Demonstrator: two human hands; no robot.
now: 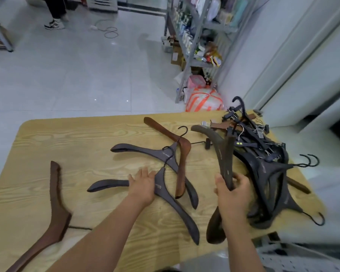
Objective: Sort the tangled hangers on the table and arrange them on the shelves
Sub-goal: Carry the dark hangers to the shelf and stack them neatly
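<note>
**Hangers half sorted on the wooden table**

We see the tangled pile of dark hangers point(263, 163) heaped at the table's point(86, 134) right end, hooks jutting outward. Our right hand point(232, 190) has its fingers wrapped around a grey-brown hanger point(222, 154) beside the pile. Our left hand point(143, 183) lies flat, fingers spread, on a dark hanger point(169, 201). Another dark hanger point(145, 152), a reddish-brown one point(182, 154) and a brown one point(56, 209) lie apart. Stocked shelves point(196, 36) stand beyond.
</note>
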